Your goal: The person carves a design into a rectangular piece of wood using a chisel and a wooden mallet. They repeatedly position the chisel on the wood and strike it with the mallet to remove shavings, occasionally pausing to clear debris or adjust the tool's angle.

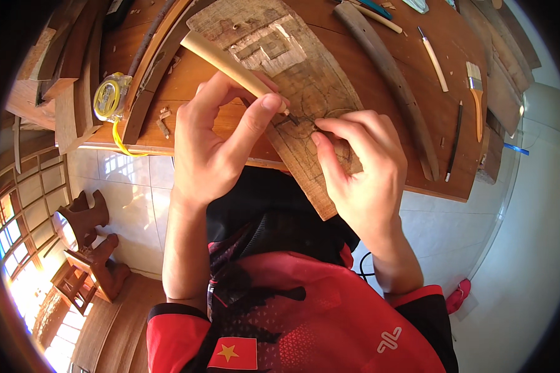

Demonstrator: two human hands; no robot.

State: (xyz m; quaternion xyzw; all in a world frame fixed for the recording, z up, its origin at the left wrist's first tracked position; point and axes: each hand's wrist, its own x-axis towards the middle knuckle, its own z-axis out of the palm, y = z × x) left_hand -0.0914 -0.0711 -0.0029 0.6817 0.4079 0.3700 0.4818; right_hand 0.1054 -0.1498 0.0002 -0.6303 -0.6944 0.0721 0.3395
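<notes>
My left hand [221, 140] grips a carving chisel with a pale wooden handle [227, 62]; its dark blade tip [294, 118] touches a curved wooden plank [274, 43] marked with pencilled curves. My right hand [358, 165] rests on the plank just right of the tip, its fingertips pinched at the blade. The plank lies tilted across the front edge of a brown wooden workbench [417, 124] and overhangs toward my body.
A yellow tape measure [111, 96] sits at the bench's left. A long curved dark wooden strip [395, 84], a paintbrush [476, 96], a white pencil-like tool [434, 59] and a dark thin tool [454, 143] lie right. Small wooden stools [90, 245] stand on the tiled floor left.
</notes>
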